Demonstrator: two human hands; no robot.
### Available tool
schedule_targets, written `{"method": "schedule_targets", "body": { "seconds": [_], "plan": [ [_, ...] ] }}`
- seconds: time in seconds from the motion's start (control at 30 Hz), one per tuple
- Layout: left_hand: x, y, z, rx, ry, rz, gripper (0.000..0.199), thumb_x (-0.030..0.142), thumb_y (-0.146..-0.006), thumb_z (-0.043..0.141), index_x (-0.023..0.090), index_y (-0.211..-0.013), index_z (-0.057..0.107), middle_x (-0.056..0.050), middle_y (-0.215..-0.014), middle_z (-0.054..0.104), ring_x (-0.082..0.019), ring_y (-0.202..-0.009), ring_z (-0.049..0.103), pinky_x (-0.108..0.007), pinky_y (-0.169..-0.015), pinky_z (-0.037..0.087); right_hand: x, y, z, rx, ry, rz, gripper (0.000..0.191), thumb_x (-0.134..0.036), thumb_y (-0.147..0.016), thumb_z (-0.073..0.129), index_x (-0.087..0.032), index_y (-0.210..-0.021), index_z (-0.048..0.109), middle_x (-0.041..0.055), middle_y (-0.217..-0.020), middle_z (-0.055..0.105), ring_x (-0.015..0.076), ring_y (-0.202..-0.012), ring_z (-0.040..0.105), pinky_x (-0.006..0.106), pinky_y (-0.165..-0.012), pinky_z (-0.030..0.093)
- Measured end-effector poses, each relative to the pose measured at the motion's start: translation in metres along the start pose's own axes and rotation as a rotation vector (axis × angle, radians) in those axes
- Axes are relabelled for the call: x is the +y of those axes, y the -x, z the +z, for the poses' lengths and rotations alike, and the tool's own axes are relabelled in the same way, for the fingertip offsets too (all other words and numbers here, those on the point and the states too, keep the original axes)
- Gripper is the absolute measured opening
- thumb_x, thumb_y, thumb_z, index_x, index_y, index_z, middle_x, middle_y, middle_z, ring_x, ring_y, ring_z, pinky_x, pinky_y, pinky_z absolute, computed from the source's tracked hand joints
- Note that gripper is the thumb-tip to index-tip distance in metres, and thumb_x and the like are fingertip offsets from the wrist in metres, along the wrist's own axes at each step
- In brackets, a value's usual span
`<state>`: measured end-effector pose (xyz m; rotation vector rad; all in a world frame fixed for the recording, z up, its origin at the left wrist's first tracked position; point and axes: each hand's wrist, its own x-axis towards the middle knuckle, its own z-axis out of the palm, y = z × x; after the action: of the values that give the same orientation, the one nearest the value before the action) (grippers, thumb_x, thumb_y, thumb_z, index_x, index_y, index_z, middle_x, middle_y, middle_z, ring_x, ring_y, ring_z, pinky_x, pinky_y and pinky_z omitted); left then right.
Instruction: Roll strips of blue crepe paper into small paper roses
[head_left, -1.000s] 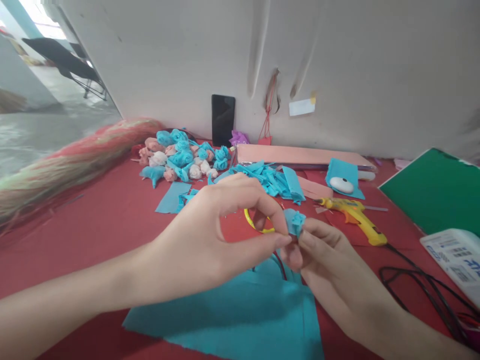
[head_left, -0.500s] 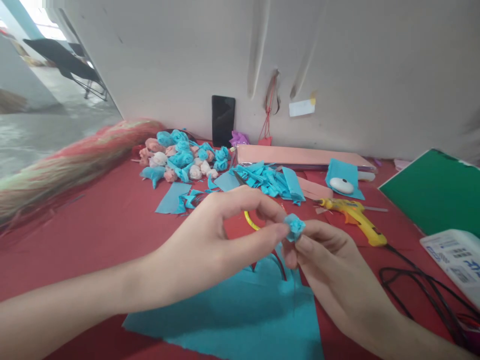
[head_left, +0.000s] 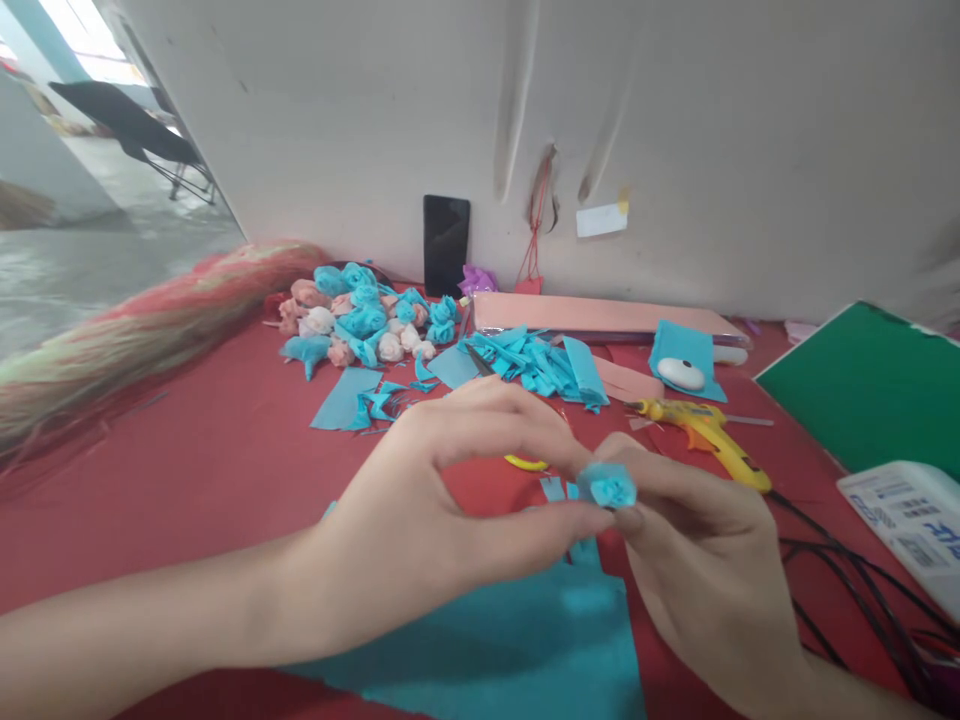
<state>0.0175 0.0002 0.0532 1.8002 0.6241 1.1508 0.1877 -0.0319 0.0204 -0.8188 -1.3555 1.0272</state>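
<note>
A small blue crepe paper flower [head_left: 611, 488] is pinched between my two hands, its layered centre facing up toward me. My left hand [head_left: 457, 490] grips its left side between thumb and fingertips. From the right, my right hand [head_left: 697, 550] holds its lower edge with thumb and bent fingers. Under the hands lies a large sheet of blue crepe paper [head_left: 525, 640]. A bit of a yellow scissors handle [head_left: 526, 463] shows behind my left fingers; the rest is mostly hidden.
Finished paper flowers [head_left: 364, 315] in blue, pink and white are heaped at the back left, beside blue paper strips [head_left: 536, 362]. A yellow glue gun [head_left: 709, 435] with a black cord lies right. A phone [head_left: 446, 245] leans on the wall. A green board [head_left: 870, 390] stands far right.
Both hands have moved slightly right and down with the flower. The flower has tipped so that more of its centre shows, and my right hand has turned around it.
</note>
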Motion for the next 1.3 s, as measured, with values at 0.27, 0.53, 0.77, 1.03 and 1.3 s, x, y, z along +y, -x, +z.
{"method": "schedule_targets", "body": {
  "seconds": [0.27, 0.53, 0.77, 1.03, 1.3],
  "plan": [
    [-0.0021, 0.0006, 0.0032, 0.027, -0.030, 0.067, 0.010, 0.011, -0.075, 0.076, 0.021, -0.074, 0.074, 0.003, -0.070, 0.066, -0.012, -0.072, 0.061, -0.026, -0.076, 0.050, -0.0005, 0.0028, 0.0020, -0.006, 0.031, -0.071, 0.011, -0.027, -0.085, 0.072, -0.035, -0.089, 0.078, -0.0034, -0.067, 0.071, 0.0136, -0.064, 0.056, 0.028, -0.056, 0.045],
    [-0.0046, 0.0009, 0.0022, 0.004, -0.070, 0.161, 0.010, 0.009, -0.077, 0.074, 0.018, -0.074, 0.075, 0.001, -0.069, 0.063, -0.012, -0.069, 0.059, -0.026, -0.074, 0.050, -0.0026, 0.0037, 0.0016, -0.007, -0.024, -0.016, 0.008, -0.028, -0.083, 0.074, -0.034, -0.084, 0.079, -0.0022, -0.063, 0.072, 0.0140, -0.061, 0.057, 0.027, -0.050, 0.046],
    [-0.0038, -0.0002, 0.0017, 0.009, -0.120, 0.194, 0.011, 0.010, -0.078, 0.073, 0.018, -0.071, 0.075, 0.001, -0.068, 0.064, -0.012, -0.066, 0.059, -0.029, -0.075, 0.049, -0.0044, 0.0026, 0.0030, 0.020, -0.053, 0.028, 0.005, -0.030, -0.080, 0.076, -0.033, -0.081, 0.080, -0.0009, -0.059, 0.071, 0.0144, -0.056, 0.057, 0.027, -0.050, 0.048],
    [-0.0055, -0.0001, 0.0025, 0.035, -0.109, 0.150, 0.012, 0.009, -0.076, 0.074, 0.020, -0.070, 0.075, 0.002, -0.071, 0.062, -0.010, -0.068, 0.057, -0.024, -0.076, 0.050, -0.0044, 0.0034, 0.0041, 0.030, -0.006, 0.039, 0.009, -0.029, -0.080, 0.076, -0.036, -0.086, 0.079, -0.0010, -0.062, 0.072, 0.0152, -0.056, 0.059, 0.027, -0.048, 0.049],
    [-0.0070, 0.0033, 0.0064, 0.092, -0.016, 0.069, 0.015, 0.010, -0.074, 0.074, 0.024, -0.069, 0.075, 0.003, -0.068, 0.057, -0.010, -0.063, 0.054, -0.024, -0.064, 0.051, -0.0089, 0.0048, 0.0056, 0.044, 0.176, -0.116, 0.022, -0.019, -0.079, 0.076, -0.038, -0.089, 0.079, -0.0039, -0.060, 0.072, 0.0150, -0.054, 0.060, 0.026, -0.050, 0.052]
  ]
}}
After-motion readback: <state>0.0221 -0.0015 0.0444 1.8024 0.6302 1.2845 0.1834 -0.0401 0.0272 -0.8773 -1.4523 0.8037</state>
